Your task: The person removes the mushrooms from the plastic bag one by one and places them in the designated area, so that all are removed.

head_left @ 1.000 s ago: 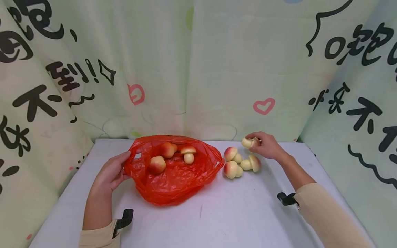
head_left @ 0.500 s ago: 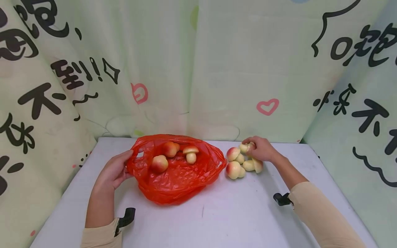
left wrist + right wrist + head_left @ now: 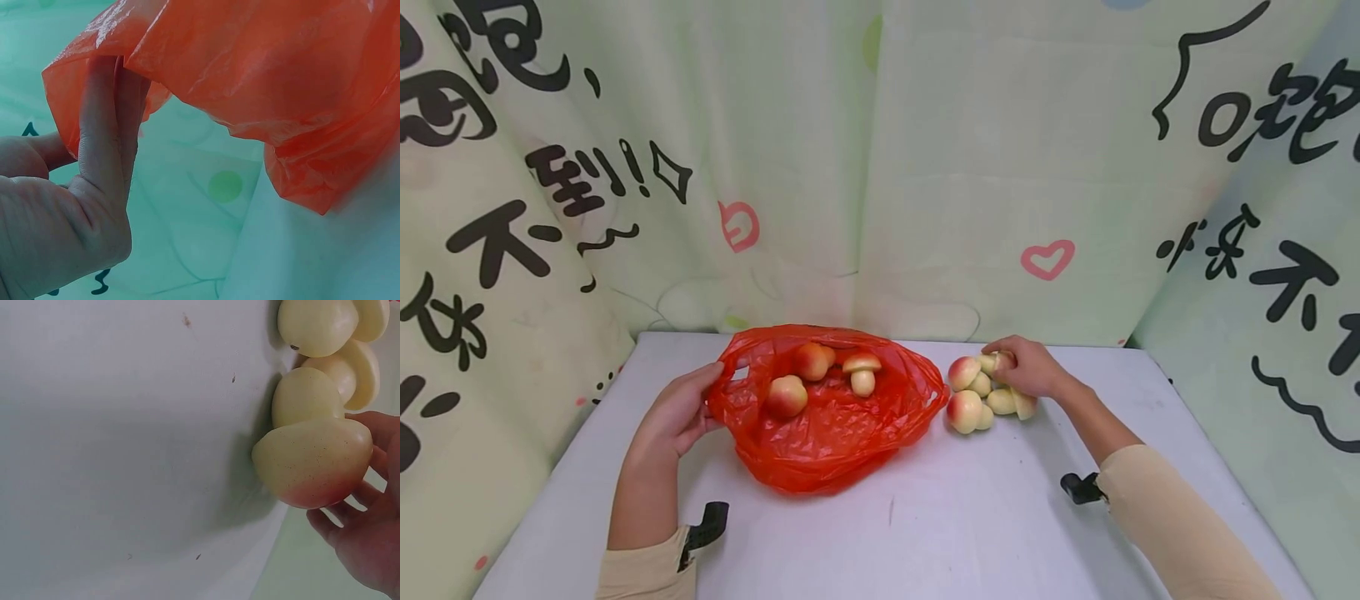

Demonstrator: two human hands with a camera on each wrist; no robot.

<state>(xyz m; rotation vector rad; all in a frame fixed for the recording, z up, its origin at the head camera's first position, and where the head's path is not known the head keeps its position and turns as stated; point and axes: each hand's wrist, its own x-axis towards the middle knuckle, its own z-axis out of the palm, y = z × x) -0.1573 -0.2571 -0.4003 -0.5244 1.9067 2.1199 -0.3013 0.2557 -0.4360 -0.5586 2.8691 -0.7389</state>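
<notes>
My left hand (image 3: 679,410) pinches the left rim of a red plastic bag (image 3: 827,458), its mouth spread wide. In the left wrist view, straight fingers (image 3: 103,131) reach up under the bag's edge. Three toy mushrooms with reddish caps lie in the bag, one of them (image 3: 862,382) showing its pale stem. Right of the bag, my right hand (image 3: 1033,367) grips a toy mushroom (image 3: 988,362) low at the back of a small cluster, its cap mostly hidden by the fingers. Another mushroom (image 3: 312,459) lies close in front of that hand in the right wrist view.
Two more mushrooms, a rear one (image 3: 964,372) and a front one (image 3: 964,412), lie against the bag's right side. All rests on a white table (image 3: 925,517). A printed curtain (image 3: 940,208) stands along the back and both sides.
My right hand has brought its mushroom down and left, in against the others on the table. The left hand keeps its hold on the bag; the head view has shifted slightly.
</notes>
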